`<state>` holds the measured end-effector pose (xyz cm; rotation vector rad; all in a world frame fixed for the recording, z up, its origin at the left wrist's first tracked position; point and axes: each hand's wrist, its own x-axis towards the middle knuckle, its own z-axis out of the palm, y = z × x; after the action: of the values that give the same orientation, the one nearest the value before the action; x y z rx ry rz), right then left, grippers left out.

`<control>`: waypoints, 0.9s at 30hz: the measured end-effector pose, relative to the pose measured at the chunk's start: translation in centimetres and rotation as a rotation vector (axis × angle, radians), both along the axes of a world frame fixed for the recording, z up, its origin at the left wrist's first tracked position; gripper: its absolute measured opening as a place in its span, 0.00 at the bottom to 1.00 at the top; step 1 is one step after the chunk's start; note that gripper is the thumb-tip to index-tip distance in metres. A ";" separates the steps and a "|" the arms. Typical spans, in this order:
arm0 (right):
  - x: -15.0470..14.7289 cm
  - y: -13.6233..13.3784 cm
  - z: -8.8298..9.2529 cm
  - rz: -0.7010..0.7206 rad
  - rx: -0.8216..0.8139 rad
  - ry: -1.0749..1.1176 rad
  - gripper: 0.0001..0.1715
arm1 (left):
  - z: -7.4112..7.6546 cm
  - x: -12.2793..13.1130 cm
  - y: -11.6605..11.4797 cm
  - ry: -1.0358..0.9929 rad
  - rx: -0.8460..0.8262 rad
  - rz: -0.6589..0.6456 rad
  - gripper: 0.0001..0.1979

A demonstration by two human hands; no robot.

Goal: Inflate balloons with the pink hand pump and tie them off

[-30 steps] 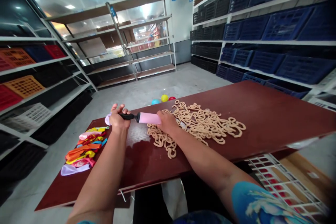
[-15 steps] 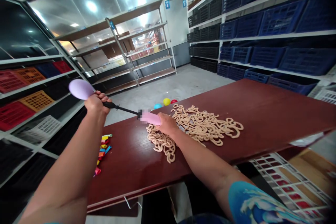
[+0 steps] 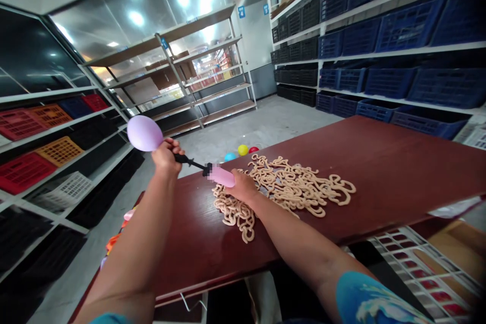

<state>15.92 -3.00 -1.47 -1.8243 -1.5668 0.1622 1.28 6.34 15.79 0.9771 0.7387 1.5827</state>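
Note:
My left hand (image 3: 167, 156) is closed round the black nozzle end of a hand pump, pinching the neck of a partly inflated lilac balloon (image 3: 145, 133) that bulges up and to the left of my fist. My right hand (image 3: 243, 190) grips the pink barrel of the pump (image 3: 222, 175), resting on the dark red table (image 3: 379, 172). The pump's black rod (image 3: 192, 163) is drawn out between my hands. Just right of my right hand lies a heap of beige curly cord pieces (image 3: 292, 185).
Flat coloured balloons (image 3: 119, 223) peek out behind my left arm at the table's left edge. Three inflated balloons (image 3: 239, 152) lie on the concrete floor beyond the table. Shelving with coloured crates (image 3: 45, 157) runs left, blue crates (image 3: 379, 81) right. A white crate (image 3: 413, 268) sits at lower right.
The pump rod was pulled out as my left hand swung up and left, then came part-way back in. The lilac balloon went from limp to rounded and has grown.

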 end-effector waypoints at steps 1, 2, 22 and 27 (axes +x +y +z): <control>0.0 0.0 0.0 -0.003 0.005 -0.004 0.26 | -0.9 0.8 -0.2 0.009 -0.007 0.005 0.05; 0.0 0.1 -0.1 -0.005 0.011 -0.008 0.26 | -1.7 1.4 -0.5 0.014 -0.027 0.015 0.05; -0.3 -0.1 0.4 0.059 0.104 0.018 0.24 | 7.1 -4.2 0.3 0.039 0.019 0.024 0.21; -0.2 0.0 -0.2 0.045 0.074 0.027 0.22 | 6.4 -3.5 0.4 0.026 0.036 0.020 0.20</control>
<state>15.70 -3.01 -1.63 -1.7237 -1.5749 0.1473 -2.22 6.78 22.23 1.0206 0.7430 1.6083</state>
